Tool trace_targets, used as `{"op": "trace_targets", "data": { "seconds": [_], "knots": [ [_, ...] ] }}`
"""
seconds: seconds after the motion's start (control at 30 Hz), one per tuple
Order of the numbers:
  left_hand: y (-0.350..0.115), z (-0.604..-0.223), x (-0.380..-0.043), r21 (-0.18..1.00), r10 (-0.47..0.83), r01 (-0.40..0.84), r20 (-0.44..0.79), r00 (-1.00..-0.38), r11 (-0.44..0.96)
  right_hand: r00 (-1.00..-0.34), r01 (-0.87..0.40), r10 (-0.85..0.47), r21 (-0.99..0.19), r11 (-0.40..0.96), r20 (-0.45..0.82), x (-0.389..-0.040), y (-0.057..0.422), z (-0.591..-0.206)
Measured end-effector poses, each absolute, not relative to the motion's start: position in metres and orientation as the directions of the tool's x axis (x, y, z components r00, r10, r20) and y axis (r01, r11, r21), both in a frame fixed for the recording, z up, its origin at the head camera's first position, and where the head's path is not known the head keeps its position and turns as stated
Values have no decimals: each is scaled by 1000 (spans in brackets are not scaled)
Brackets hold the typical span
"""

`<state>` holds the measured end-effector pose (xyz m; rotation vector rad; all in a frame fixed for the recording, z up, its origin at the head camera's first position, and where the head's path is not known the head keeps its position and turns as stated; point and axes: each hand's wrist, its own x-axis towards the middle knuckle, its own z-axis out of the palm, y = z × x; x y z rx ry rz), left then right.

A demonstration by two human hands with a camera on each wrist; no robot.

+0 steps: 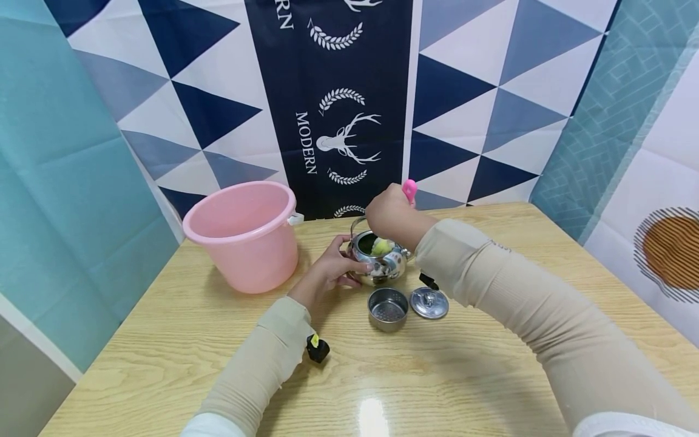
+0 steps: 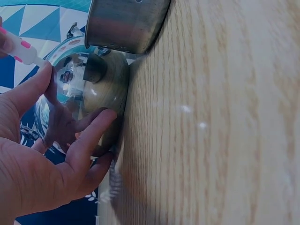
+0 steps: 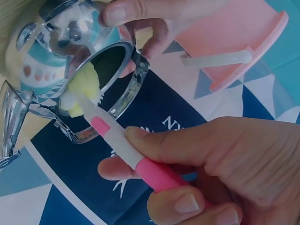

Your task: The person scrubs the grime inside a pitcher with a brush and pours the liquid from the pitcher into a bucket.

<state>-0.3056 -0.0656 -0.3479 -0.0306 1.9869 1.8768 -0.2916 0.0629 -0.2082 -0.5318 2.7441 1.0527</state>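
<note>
Slanting lengthwise — brush (image 3: pixel 120 141) aimed head-down into the kettle (image 1: pixel 389 267).

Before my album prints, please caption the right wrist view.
Right grip holds a pink and white brush, yellow head at the mouth of a kettle the left grip holds.

On the table (image 1: pixel 464 370), the teapot (image 1: pixel 384 267) stood right of the bucket (image 1: pixel 256 261), the brush (image 3: pixel 123 143) reaching into its mouth. Before the teapot sat the strainer (image 1: pixel 388 311), with the lid (image 1: pixel 429 303) just to its right.
</note>
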Motion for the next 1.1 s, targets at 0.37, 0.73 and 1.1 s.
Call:
{"op": "trace_targets", "data": {
  "seconds": [0.37,0.73,1.1],
  "knots": [
    [-66,-348,-305,953,254,-288,-303,-919,96,-904,-417,-292,493,764,-312,-289,68,-201],
    [-64,-348,-307,959,250,-270,-284,-926,88,-905,-400,-316,322,858,-285,-296,84,-208],
    [-65,-348,-305,958,257,-271,-285,-923,91,-945,-326,-293,359,874,-144,-300,82,-220]
  ]
}}
